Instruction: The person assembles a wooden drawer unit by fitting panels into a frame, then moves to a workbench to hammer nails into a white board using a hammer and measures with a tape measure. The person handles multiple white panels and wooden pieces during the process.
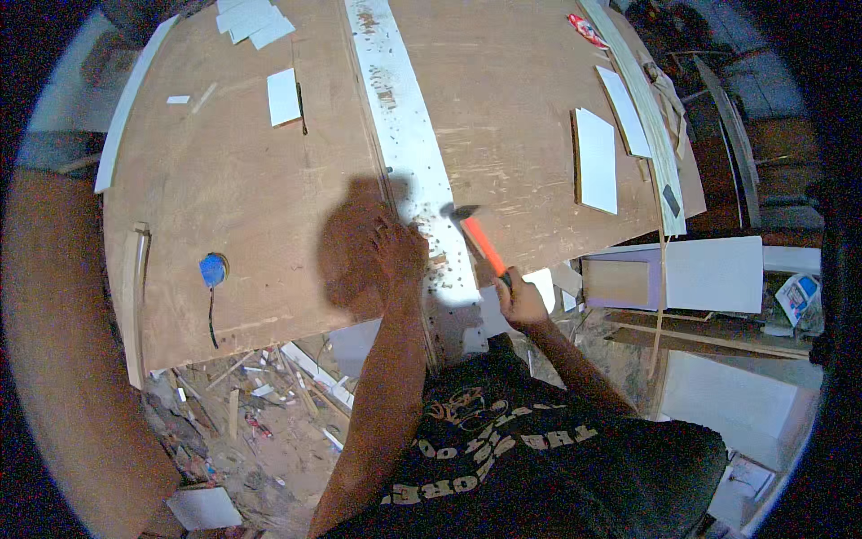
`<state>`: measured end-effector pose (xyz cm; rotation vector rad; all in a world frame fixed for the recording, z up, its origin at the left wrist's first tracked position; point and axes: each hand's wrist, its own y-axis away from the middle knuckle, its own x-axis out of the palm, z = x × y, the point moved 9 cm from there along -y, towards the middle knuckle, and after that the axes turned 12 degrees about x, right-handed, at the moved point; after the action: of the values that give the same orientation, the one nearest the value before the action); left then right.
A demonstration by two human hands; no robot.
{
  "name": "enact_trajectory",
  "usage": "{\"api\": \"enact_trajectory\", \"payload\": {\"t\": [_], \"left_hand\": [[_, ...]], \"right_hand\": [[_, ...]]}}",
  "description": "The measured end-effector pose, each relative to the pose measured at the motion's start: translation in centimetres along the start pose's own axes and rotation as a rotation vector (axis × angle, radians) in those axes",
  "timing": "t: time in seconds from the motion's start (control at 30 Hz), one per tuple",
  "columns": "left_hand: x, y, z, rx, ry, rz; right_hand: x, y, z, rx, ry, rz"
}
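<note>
My right hand (523,301) is wrapped round the grip of a hammer (483,242) with an orange handle. The dark hammer head is over the right edge of a long white strip (415,135) that runs away from me across the brown wooden panels. Small dark bits, perhaps nails, lie scattered on the strip between my hands. At the strip's left edge my left hand (400,247) rests on the wood, fingers spread, with nothing visible in them. A dark shadow falls on the panel beside it.
On the left panel lie a blue tape measure (213,269) and a small white board (284,97). White boards (595,162) lie on the right, near a pale long strip (642,117). Wood scraps and litter (260,404) cover the floor at lower left.
</note>
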<state>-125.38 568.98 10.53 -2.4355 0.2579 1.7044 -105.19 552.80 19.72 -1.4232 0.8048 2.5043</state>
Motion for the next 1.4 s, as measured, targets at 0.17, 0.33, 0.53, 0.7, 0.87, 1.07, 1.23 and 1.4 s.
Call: {"api": "enact_trajectory", "payload": {"t": [0.17, 0.33, 0.53, 0.7, 0.87, 1.07, 1.23, 1.4], "left_hand": [[0.0, 0.4, 0.6, -0.1, 0.188, -0.081], [-0.1, 0.3, 0.6, -0.112, 0.189, -0.007], [-0.4, 0.0, 0.4, -0.057, 0.119, -0.047], [-0.8, 0.7, 0.7, -0.067, 0.179, -0.078], [-1.0, 1.1, 0.7, -0.064, 0.271, -0.091], [-1.6, 0.1, 0.2, -0.007, 0.348, -0.165], [-1.9, 0.1, 0.4, -0.167, 0.415, 0.016], [-2.4, -0.3, 0.4, -0.176, 0.457, 0.078]], "right_hand": [[-0.7, -0.8, -0.7, 0.016, -0.139, -0.074], [1.2, -1.7, -1.4, 0.046, 0.037, -0.027], [0.3, -2.1, 0.0, -0.018, -0.028, -0.018], [-4.4, -8.2, 5.3, -0.036, -0.302, 0.001], [-8.4, -19.9, 14.0, -0.184, -0.43, -0.082], [-12.5, -33.7, 23.9, -0.262, -0.357, -0.281], [-10.6, -40.6, 24.3, -0.206, -0.316, -0.318], [-7.6, -43.1, 23.6, -0.071, 0.074, -0.258]]}}
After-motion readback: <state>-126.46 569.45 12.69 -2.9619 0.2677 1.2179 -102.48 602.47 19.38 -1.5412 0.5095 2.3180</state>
